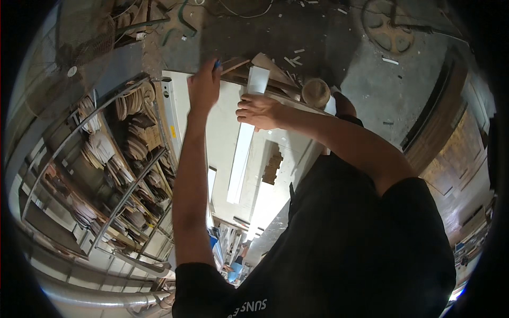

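Note:
A long white strip (242,153) lies lengthwise on the pale worktable (222,138), its far end reaching over the table's far edge. My right hand (258,111) is closed over this strip near that end, fingers bent across its top. To the left and a little farther out, my left hand (204,87) is raised with its fingers curled around a small blue object (217,64). Only the blue tip pokes out, so its kind stays hidden. A jagged brown piece (273,167) lies on the table right of the strip.
A metal rack (127,196) with many curved wooden pieces stands at left. Along the table's left edge runs a spirit level (168,98). A round tub (316,93) sits by the far right corner. Scraps (292,61) litter the floor; a large wheel (392,32) is beyond.

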Demonstrator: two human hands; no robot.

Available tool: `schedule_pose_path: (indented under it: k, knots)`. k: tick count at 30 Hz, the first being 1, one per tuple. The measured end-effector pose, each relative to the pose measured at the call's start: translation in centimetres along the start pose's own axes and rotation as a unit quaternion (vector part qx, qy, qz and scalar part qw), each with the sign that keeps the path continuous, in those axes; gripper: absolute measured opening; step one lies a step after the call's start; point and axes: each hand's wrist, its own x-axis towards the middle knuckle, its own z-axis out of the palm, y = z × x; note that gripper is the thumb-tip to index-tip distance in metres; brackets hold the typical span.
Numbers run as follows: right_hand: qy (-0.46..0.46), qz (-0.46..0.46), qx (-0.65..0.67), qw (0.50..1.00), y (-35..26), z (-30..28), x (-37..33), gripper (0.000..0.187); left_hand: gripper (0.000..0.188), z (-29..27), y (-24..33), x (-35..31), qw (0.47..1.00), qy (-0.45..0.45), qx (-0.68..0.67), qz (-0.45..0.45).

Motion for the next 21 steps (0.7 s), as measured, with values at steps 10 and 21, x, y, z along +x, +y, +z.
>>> schedule_pose_path:
  k: [10,21]
  knots:
    - [0.044,0.0,0.075,0.996,-0.1,-0.1,0.5,0.051,0.057,8.8,-3.5,-20.9,0.955,0.171,-0.155,-0.188]
    - [0.073,-0.038,-0.004,0.997,0.4,-0.2,0.9,0.029,0.084,14.4,-5.0,-45.7,0.937,0.001,-0.114,-0.331]
